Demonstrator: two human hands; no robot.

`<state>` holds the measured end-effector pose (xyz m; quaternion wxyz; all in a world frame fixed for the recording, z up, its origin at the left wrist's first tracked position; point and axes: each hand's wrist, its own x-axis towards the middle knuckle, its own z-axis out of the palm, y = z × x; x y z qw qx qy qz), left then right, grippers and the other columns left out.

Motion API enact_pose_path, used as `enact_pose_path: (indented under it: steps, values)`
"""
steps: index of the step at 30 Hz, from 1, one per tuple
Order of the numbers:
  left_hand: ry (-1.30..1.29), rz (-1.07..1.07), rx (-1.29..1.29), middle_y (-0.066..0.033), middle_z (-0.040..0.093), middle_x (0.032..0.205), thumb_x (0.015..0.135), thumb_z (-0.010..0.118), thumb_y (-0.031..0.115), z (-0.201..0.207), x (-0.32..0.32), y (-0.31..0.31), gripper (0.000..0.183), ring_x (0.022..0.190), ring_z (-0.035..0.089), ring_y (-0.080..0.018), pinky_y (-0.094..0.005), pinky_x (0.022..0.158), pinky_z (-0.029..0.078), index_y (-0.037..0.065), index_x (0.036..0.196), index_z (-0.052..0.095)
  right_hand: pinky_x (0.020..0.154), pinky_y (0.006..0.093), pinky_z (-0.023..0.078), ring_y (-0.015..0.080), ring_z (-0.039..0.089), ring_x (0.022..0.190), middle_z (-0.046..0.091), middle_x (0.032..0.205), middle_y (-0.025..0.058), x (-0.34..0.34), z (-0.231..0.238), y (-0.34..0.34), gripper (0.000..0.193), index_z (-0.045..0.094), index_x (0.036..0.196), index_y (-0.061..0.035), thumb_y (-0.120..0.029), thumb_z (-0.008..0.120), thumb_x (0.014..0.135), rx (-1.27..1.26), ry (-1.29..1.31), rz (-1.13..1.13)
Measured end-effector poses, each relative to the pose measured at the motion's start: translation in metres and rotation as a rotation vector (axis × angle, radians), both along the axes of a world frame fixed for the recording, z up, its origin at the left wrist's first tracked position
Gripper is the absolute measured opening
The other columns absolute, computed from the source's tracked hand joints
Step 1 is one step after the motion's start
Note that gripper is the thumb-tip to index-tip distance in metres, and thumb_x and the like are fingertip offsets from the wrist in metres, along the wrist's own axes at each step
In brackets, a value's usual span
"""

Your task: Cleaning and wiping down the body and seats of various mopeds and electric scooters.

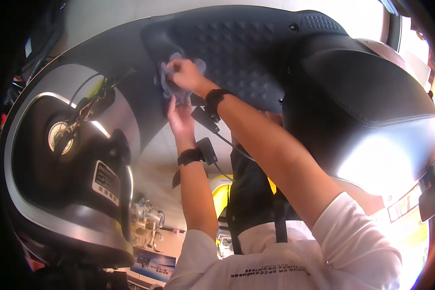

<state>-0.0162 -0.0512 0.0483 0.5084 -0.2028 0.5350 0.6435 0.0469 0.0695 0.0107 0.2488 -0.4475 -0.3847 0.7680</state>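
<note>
A crumpled grey cloth (163,79) lies bunched against the dark front end of a scooter's footboard (241,63), slightly blurred. My right hand (186,76) reaches over from the right with bent fingers closed on the cloth's upper part. Just below it, my left hand (181,121) grips the cloth's lower edge, its fingers partly hidden by the folds. Both wrists wear black straps, each carrying a small black box with a cable.
To the left stands the scooter's dark front panel with silver trim, a round lock (61,137) and hanging keys (83,115). On the right rises the black seat (367,82). Something yellow (221,195) shows beside my dark trousers. Shelved small items appear at lower left.
</note>
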Motion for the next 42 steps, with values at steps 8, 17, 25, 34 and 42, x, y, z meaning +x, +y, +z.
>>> enact_pose_path:
  steps: [8,17,25,34,42]
  values:
    - [0.057,-0.223,-0.237,-0.0087,0.056,0.129,0.094,0.062,0.018,-0.017,-0.018,0.016,0.038,0.119,0.052,-0.0212,-0.0355,0.104,0.04,0.002,0.127,0.052,0.091,0.0376,0.049,0.0366,0.063,0.105,0.066,0.11,0.0228,0.004,0.006,0.003,0.041,0.064,0.111,-0.0017,-0.017,0.071,0.073,-0.015,-0.43,0.205]
    - [0.123,-0.053,0.106,-0.0076,0.061,0.124,0.093,0.062,0.019,0.042,0.015,0.017,0.04,0.112,0.056,-0.02,-0.0322,0.095,0.044,-0.001,0.127,0.054,0.075,0.031,0.048,0.0182,0.059,0.08,0.065,0.084,0.0078,0.011,0.013,0.014,0.039,0.067,0.1,-0.0024,-0.022,0.079,0.069,-0.235,0.088,0.181]
    - [0.224,-0.345,-0.022,-0.0018,0.066,0.105,0.081,0.073,0.001,-0.008,0.015,0.03,0.03,0.093,0.06,-0.0128,-0.0289,0.08,0.046,0.006,0.109,0.064,0.092,0.0385,0.05,0.0359,0.063,0.108,0.068,0.109,0.0218,0.013,-0.037,0.019,0.046,0.068,0.11,-0.0013,-0.029,0.07,0.073,-0.005,-0.437,0.359]
    - [0.01,0.023,0.131,-0.0101,0.06,0.126,0.093,0.065,0.017,0.009,0.004,0.002,0.036,0.117,0.055,-0.0216,-0.0363,0.105,0.043,-0.002,0.122,0.056,0.077,0.0262,0.049,0.0156,0.061,0.084,0.066,0.086,0.0018,0.024,-0.012,0.032,0.047,0.071,0.101,-0.004,-0.039,0.08,0.071,-0.317,0.118,0.437]
    - [0.211,-0.161,-0.263,-0.0072,0.057,0.128,0.091,0.067,0.015,-0.021,-0.011,0.022,0.045,0.117,0.053,-0.0215,-0.0363,0.1,0.043,0.009,0.132,0.049,0.086,0.035,0.052,0.0302,0.067,0.093,0.07,0.098,0.0177,0.009,-0.028,0.024,0.051,0.071,0.098,-0.0002,-0.044,0.072,0.072,0.002,-0.47,0.426]
